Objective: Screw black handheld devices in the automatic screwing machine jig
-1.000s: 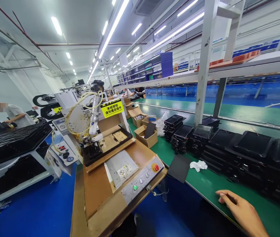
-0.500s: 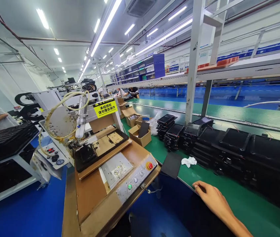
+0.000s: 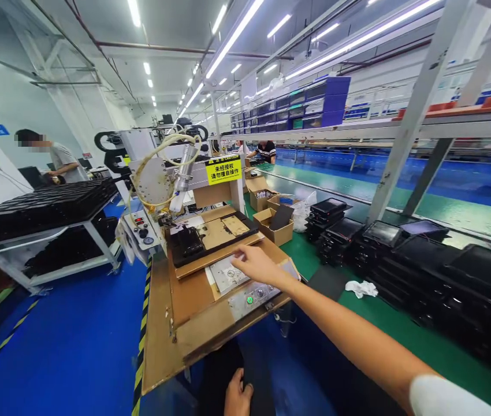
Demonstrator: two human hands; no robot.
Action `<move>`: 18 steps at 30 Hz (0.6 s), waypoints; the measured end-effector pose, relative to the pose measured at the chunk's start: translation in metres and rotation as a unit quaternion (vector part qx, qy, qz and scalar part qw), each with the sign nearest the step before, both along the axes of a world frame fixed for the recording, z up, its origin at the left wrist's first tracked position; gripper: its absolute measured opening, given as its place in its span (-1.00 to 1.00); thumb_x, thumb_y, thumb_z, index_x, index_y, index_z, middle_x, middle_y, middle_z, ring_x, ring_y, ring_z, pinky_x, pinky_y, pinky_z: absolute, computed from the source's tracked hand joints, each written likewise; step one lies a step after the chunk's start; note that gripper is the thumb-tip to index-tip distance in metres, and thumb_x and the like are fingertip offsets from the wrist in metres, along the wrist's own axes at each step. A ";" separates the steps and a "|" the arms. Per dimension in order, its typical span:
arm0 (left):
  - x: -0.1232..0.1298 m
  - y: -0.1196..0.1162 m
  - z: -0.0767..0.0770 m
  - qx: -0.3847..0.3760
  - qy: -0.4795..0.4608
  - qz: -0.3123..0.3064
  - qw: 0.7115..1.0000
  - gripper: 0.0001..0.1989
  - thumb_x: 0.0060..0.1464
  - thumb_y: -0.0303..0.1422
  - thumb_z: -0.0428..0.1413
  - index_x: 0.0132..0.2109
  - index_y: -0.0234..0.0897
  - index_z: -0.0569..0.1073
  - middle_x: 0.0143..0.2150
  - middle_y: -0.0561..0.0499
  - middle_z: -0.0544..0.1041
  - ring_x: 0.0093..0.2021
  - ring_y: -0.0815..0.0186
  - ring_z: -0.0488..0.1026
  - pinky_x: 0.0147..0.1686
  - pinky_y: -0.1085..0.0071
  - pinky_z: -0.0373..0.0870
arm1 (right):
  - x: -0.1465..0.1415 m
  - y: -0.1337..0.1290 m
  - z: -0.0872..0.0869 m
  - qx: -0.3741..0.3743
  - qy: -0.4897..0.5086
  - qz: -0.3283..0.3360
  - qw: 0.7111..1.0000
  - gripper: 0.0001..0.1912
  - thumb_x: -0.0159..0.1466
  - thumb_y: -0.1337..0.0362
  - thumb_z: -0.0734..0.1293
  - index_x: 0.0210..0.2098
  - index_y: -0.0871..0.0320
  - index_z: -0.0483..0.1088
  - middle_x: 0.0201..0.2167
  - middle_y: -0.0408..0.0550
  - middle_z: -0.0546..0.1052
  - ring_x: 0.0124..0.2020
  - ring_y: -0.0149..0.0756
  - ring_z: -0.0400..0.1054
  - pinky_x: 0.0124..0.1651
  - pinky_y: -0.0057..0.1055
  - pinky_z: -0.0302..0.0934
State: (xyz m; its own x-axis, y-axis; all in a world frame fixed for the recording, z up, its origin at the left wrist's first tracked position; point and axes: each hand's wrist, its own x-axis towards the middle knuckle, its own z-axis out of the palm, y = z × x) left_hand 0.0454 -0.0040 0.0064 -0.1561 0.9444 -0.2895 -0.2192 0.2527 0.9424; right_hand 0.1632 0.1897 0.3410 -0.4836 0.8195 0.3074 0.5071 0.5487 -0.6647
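Observation:
My right hand (image 3: 257, 266) reaches across the front of a bench-top machine, over a metal plate (image 3: 224, 275) and just short of the black fixture tray (image 3: 211, 247). Its fingers are loosely bent and apart from the thumb, with nothing visible in them. In the tray's left part sits a small black part (image 3: 189, 240); tan inserts fill the rest. Below my right wrist is a button panel (image 3: 239, 305) with a green-lit button. My left hand (image 3: 237, 397) is low at my lap, fingers curled against something dark that I cannot make out.
A dispensing head (image 3: 182, 179) with hoses hangs above the tray. Stacked black device housings (image 3: 440, 271), a crumpled white tissue (image 3: 361, 288) and a black sheet (image 3: 327, 282) lie on the green bench. Cardboard boxes (image 3: 274, 228) stand behind. A co-worker (image 3: 61, 159) is at left beyond a loaded cart (image 3: 67, 260).
My right hand has moved left from the green bench edge to over the machine's front. My left hand has come into view at the bottom. The view has swung left.

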 end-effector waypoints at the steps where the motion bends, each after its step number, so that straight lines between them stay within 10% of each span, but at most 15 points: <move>1: -0.001 -0.001 0.001 0.004 0.001 0.004 1.000 -0.77 -0.19 -0.35 0.23 -0.28 -0.25 0.55 -0.30 -0.11 0.69 -0.15 0.04 0.65 -0.08 0.26 0.50 | -0.027 0.013 0.008 0.006 -0.031 0.004 1.000 -0.54 0.33 0.02 0.30 0.05 0.20 0.52 -0.03 0.12 0.63 -0.01 -0.11 0.52 0.05 -0.31 0.32; 9: -0.019 -0.009 0.009 -0.009 -0.005 0.013 1.000 -0.74 -0.20 -0.39 0.27 -0.25 -0.24 0.55 -0.38 -0.07 0.65 -0.20 0.06 0.64 -0.16 0.31 0.49 | -0.195 0.077 0.037 -0.042 -0.203 -0.045 0.977 -0.14 0.17 -0.13 0.45 0.22 0.41 0.34 0.16 0.44 0.48 0.19 0.17 0.42 0.16 -0.14 0.33; 18: -0.019 -0.013 0.019 0.021 0.039 -0.064 0.997 -0.85 -0.11 -0.47 0.17 -0.29 -0.24 0.47 -0.41 -0.02 0.63 -0.38 0.21 0.58 -0.32 0.38 0.40 | -0.226 0.072 0.027 -0.047 -0.254 -0.101 0.961 0.06 0.02 -0.08 0.55 0.31 0.40 0.17 0.16 0.46 0.47 0.21 0.16 0.41 0.19 -0.08 0.32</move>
State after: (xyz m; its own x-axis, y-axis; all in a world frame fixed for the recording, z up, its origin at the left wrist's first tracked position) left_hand 0.0261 -0.0170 0.0252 -0.0537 0.9691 -0.2407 -0.1126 0.2337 0.9658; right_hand -0.0624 0.2617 0.3682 -0.3806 0.9247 -0.0058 0.8689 0.3554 -0.3446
